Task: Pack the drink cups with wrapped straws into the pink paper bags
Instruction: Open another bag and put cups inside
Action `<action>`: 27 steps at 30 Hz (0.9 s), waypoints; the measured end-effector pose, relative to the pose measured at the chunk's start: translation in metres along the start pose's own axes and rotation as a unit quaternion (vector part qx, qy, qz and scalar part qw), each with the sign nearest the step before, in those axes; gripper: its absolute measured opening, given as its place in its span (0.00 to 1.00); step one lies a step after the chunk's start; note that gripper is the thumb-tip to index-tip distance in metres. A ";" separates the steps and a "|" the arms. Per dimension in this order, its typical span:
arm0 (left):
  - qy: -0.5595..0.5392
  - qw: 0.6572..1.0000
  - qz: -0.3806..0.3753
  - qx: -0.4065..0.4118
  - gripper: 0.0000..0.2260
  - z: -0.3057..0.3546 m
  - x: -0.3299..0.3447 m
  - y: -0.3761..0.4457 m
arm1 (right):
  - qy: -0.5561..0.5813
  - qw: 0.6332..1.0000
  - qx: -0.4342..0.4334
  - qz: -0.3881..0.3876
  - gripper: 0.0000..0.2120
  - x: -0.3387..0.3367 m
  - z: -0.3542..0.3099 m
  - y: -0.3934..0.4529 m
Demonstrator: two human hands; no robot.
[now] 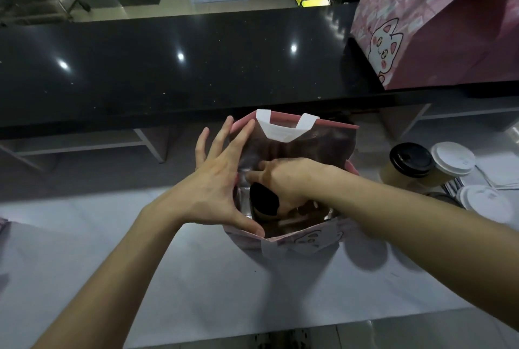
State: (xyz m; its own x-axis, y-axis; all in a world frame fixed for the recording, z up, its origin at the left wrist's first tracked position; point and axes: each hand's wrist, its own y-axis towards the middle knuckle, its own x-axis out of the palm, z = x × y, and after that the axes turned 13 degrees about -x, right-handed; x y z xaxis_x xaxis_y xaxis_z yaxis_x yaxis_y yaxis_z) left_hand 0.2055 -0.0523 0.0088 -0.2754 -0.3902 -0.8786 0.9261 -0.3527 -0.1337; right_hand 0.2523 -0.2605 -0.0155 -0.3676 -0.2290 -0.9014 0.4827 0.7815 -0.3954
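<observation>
Right hand [283, 180] sits down inside the pink bag [306, 242], fingers hidden, grip unreadable.
Left hand [222, 177], fingers spread, braces the rim beside it; I judge a black-lidded cup [264, 198] is being seated, straw next.

A pale work surface [213, 287] is carrying an open pink paper bag [306, 244], which is standing upright on it. To the right of that bag, a cup with a black lid [411, 160] and a cup with a white lid [452, 162] are standing side by side, with another white lid [484, 199] sitting just nearer than them. Behind the bag, a raised black counter [174, 67] is running across, and a second pink bag [438, 28] printed with a cat is standing on its right end.
</observation>
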 end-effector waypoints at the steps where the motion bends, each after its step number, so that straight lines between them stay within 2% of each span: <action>1: 0.003 1.000 -0.001 -0.001 0.77 0.001 0.000 0.000 | 0.002 1.000 0.004 -0.001 0.45 0.001 0.000 0.002; 9: -0.019 0.999 0.013 0.031 0.77 0.004 0.003 -0.002 | 0.020 0.999 0.032 0.025 0.49 -0.002 0.003 0.010; 12: 0.013 0.998 0.037 0.054 0.71 0.005 -0.001 -0.002 | 0.016 0.999 0.037 0.010 0.56 -0.007 0.000 0.002; 13: 0.037 0.997 0.049 0.055 0.67 0.005 -0.004 -0.002 | 0.025 0.999 0.042 0.015 0.56 -0.009 -0.001 -0.003; 14: 0.062 0.994 0.069 0.052 0.62 0.006 -0.008 -0.003 | 0.039 0.998 0.048 0.026 0.52 -0.013 -0.002 -0.009; 16: 0.088 0.987 0.128 0.047 0.47 0.011 -0.015 -0.005 | 0.071 0.994 0.059 0.056 0.39 -0.020 -0.002 -0.029; 18: 0.081 0.976 0.194 0.059 0.31 0.017 -0.019 -0.006 | 0.098 0.988 0.073 0.090 0.27 -0.028 -0.003 -0.054; 20: 0.060 0.966 0.239 0.083 0.20 0.025 -0.020 -0.004 | 0.123 0.978 0.087 0.147 0.20 -0.035 -0.006 -0.083; 23: 0.046 0.957 0.260 0.118 0.13 0.046 -0.021 0.006 | 0.176 0.947 0.105 0.248 0.15 -0.037 -0.010 -0.129; 27: 0.049 0.961 0.223 0.155 0.11 0.090 -0.018 0.024 | 0.216 0.879 0.157 0.394 0.17 -0.018 -0.006 -0.188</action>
State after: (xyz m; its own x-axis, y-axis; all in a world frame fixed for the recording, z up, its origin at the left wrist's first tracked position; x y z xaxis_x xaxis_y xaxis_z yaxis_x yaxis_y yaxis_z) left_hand 0.2099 -0.1303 0.0623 0.1715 -0.4852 -0.8574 0.8212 -0.4103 0.3965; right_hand 0.1634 -0.3993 0.0760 -0.0547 0.6063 -0.7934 0.8938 0.3839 0.2318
